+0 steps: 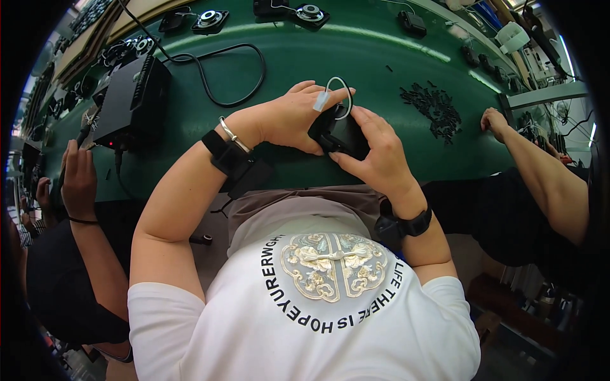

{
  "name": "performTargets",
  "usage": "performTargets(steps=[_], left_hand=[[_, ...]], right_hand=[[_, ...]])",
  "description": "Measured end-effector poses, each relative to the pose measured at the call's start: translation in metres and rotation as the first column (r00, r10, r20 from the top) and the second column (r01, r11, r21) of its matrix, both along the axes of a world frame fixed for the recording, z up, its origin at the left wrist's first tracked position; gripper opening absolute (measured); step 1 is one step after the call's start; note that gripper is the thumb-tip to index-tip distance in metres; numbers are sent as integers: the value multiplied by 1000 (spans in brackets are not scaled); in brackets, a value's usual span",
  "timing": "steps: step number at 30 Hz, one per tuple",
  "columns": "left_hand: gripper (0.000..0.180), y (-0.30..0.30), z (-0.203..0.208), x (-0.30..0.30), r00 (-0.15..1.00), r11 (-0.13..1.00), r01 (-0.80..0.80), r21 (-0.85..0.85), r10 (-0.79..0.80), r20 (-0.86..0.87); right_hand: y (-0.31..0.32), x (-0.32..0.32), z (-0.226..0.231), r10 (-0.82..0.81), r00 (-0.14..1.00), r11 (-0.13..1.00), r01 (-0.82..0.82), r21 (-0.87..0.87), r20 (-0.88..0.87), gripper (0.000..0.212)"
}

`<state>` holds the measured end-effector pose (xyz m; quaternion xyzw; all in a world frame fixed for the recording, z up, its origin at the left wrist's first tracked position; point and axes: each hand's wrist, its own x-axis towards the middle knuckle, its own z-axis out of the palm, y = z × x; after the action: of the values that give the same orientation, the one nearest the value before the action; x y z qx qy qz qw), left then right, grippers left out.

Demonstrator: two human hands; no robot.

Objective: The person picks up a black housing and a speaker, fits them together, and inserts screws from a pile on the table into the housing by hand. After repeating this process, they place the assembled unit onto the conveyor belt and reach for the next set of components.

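Note:
Between my hands, close to the near edge of the green table [286, 57], is a black plastic housing [349, 133]. A pale cable [349, 89] loops up from it, and a whitish connector or tab [320, 101] lies by the fingers of my left hand [286, 117]. That hand closes on the housing's left side, thumb toward me. My right hand [381, 149] grips the other side, fingers along the far right edge and thumb at the near edge. Fingers and palms cover much of the housing, so its full shape is hidden.
A black box with a red light [136, 95] stands at left, and a black cable [260, 73] curls beside it. Small black strips [435, 111] lie heaped at right. Speakers [210, 20] line the far side. Co-workers' hands [79, 174] are at both sides.

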<state>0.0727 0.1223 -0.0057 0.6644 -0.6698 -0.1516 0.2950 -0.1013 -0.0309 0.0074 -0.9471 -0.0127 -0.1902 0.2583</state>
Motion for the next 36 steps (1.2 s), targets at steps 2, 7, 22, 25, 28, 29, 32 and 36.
performTargets(steps=[2,7,22,25,28,29,32,36], left_hand=[[105,0,-3,-2,999,999,-9,-38,8,-40],[103,0,-3,-12,993,996,-85,-40,82,-81],[100,5,4,-5,990,991,-54,-119,37,-137],[94,7,4,-7,985,992,-70,-105,53,-162],[85,17,6,-14,975,989,-118,-87,99,-198],[74,23,10,-22,968,983,-169,-72,152,-199],[54,31,20,-45,952,965,-259,-48,246,-184],[47,22,7,-70,931,907,-364,-213,356,-77]], right_hand=[[1,-1,2,-11,1000,999,10,-37,-29,72],[3,-2,8,1,998,995,-7,-100,-58,72],[-1,8,31,86,972,995,-96,-34,-219,73],[-6,8,26,90,977,992,-106,-75,-191,75],[-5,4,21,80,985,989,-97,-107,-154,76],[-4,3,19,71,988,990,-87,-114,-138,77],[0,3,8,16,997,987,-28,-156,-77,77],[14,8,1,-71,997,970,64,-234,-21,76]])
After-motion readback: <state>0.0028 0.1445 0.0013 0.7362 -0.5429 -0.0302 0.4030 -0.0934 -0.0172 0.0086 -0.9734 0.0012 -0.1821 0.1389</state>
